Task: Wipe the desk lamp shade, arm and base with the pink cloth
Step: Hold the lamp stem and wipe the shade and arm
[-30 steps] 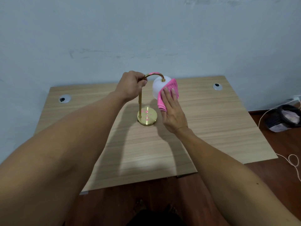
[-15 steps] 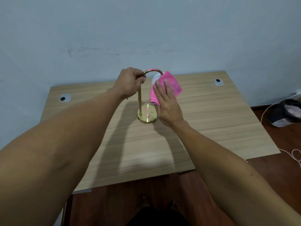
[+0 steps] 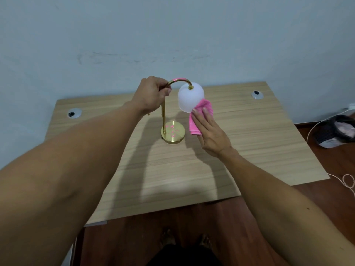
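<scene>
Your left hand (image 3: pixel 151 94) grips the gold lamp arm (image 3: pixel 163 114) while your flat right hand (image 3: pixel 208 131) presses the pink cloth (image 3: pixel 199 117) on the white shade (image 3: pixel 190 99); push hard and the lamp could tip.

**Operator:** What differs from one second ago?

**Inspector:** The pink cloth (image 3: pixel 199 118) sat high on the near face of the white shade (image 3: pixel 190 97), reaching almost to the top half a second ago. It now contacts only the lower right edge of the shade, and its tail hangs below the rim.

**Operator:** And the right hand (image 3: pixel 210 131)?

**Inspector:** It has dropped with the cloth and shifted right. Its fingers lie flat on the cloth below the shade instead of covering it.

**Operator:** Result for the shade?

**Inspector:** Most of its surface is now exposed; earlier the cloth and hand hid much of it.
</scene>
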